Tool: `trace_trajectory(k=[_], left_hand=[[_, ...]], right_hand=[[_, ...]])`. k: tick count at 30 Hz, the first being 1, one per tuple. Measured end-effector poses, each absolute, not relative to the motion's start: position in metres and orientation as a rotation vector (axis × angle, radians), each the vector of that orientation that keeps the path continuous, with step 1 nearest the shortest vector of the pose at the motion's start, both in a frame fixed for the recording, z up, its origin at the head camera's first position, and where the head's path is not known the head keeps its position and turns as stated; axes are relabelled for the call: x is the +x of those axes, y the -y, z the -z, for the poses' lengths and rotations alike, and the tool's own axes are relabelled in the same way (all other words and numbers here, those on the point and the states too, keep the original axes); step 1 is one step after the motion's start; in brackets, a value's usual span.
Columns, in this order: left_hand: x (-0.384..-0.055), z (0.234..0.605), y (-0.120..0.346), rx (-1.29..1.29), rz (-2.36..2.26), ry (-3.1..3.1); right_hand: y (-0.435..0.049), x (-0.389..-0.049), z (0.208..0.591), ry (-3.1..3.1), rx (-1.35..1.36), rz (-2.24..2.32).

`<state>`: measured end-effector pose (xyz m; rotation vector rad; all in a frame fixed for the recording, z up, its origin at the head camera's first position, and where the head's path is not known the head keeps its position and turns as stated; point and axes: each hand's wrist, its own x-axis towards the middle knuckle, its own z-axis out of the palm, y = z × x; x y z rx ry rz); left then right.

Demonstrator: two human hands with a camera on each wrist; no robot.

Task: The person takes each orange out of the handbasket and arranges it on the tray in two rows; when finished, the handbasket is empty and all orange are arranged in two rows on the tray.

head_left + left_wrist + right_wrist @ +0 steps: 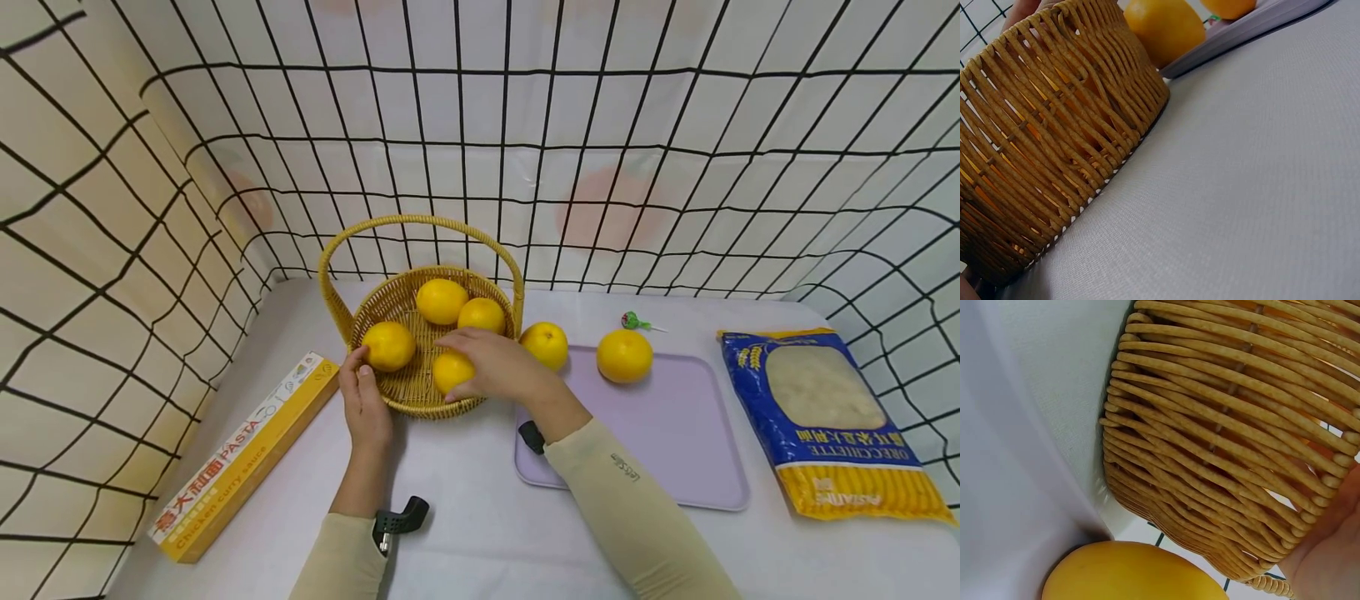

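Note:
A wicker basket with a tall arched handle stands on the white cloth. My right hand reaches over its right rim and grips an orange low inside it. Beside that lie another orange at the back, one partly behind my fingers, and one at the left. My left hand holds the basket's left rim, thumb and fingertips at the edge close to the left orange. The basket's woven side fills much of the left wrist view.
A lilac tray right of the basket bears an orange; another orange is at its back left corner. Behind is a green-wrapped lollipop. A pasta bag lies right, a pasta box left. Black wire mesh encloses the table.

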<state>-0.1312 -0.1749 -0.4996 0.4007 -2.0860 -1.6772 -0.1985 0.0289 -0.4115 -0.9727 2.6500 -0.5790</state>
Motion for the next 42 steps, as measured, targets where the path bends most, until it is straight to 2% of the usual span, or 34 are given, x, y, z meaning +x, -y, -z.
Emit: trace_trajectory(k=[17,42], left_hand=[[-0.1313,0.5009,0.1748,0.402,1.687,2.073],[-0.1319,0.5003,0.1747,0.376,1.694,2.039]], right_hand=[[-0.0223,-0.2024,0.4142,-2.624,-1.011,0.458],[-0.0254,-0.201,0.4179,-2.634,-1.034,0.585]])
